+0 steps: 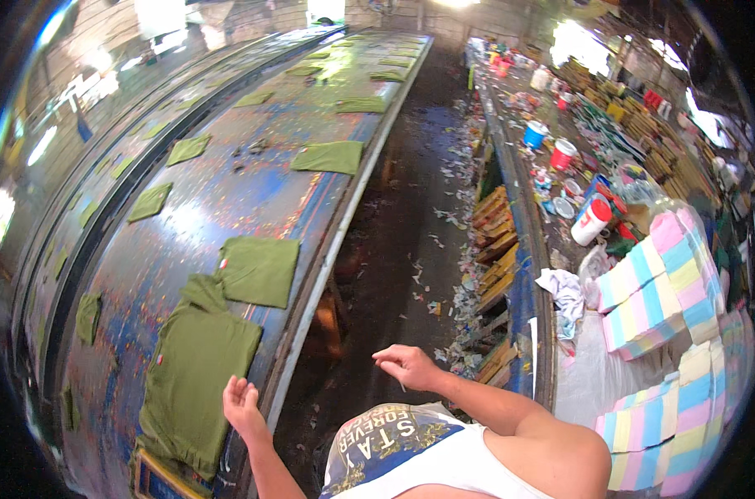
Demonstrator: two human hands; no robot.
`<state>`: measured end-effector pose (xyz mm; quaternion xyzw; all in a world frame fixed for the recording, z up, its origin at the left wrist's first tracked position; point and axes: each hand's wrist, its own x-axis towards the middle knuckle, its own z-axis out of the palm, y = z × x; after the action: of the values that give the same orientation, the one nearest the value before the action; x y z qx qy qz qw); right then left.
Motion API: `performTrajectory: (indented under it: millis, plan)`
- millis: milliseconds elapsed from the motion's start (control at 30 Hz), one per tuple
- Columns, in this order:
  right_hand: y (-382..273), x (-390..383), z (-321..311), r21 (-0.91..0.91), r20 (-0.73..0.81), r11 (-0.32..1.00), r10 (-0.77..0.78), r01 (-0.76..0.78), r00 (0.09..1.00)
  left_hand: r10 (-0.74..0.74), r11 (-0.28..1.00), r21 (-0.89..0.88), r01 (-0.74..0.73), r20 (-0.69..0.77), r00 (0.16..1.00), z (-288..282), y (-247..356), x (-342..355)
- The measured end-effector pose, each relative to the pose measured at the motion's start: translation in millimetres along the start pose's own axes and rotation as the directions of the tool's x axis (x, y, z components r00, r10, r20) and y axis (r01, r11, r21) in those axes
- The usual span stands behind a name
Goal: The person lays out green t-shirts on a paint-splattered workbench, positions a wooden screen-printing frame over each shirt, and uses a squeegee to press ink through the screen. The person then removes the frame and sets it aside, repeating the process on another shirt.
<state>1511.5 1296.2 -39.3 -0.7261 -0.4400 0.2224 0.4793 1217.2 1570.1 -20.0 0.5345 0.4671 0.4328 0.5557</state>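
Note:
My left hand (pixel 244 406) is raised at the table's near edge, beside an olive-green garment (pixel 199 358) spread out on the long printing table (pixel 253 200). Its fingers are loosely bent and slightly apart, with nothing visible in them. Over the aisle, away from both tables, my right hand (pixel 407 367) hangs in the air, fingers loosely stretched toward the left and no object seen in it. Just beyond the spread garment, and touching its upper end, lies a folded olive-green garment (pixel 261 272) with a small light label. The yellow-edged frame (pixel 161 478) sits by the garment's lower end.
More folded green garments (pixel 328 156) lie along the paint-specked table. A dark aisle (pixel 402 216) littered with scraps runs between the tables. On the right bench stand paint tubs (pixel 563 154), a white bottle (pixel 592 219), a crumpled cloth (pixel 565 291) and stacked pastel bundles (pixel 643 320).

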Motion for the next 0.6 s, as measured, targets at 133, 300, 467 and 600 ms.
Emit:
performTrajectory:
  millis: [133, 300, 467, 600]
  plan:
    - [30, -18, -41, 0.186, -0.283, 0.96, 0.257, -0.21, 0.924, -0.311, 0.881, -0.328, 0.34, 0.138, 0.94, 64, -13, 73]
    - [52, -51, -66, 0.31, -0.377, 0.903, 0.404, -0.297, 0.833, -0.518, 0.646, -0.499, 0.578, 0.269, 0.812, 134, -42, 176]
    - [68, -39, -96, 0.317, -0.397, 0.86, 0.504, -0.401, 0.767, -0.555, 0.608, -0.51, 0.609, 0.276, 0.785, 190, -70, 234]
    - [81, 21, -121, 0.226, -0.433, 0.914, 0.404, -0.337, 0.806, -0.515, 0.69, -0.495, 0.528, 0.178, 0.839, 222, -56, 250]
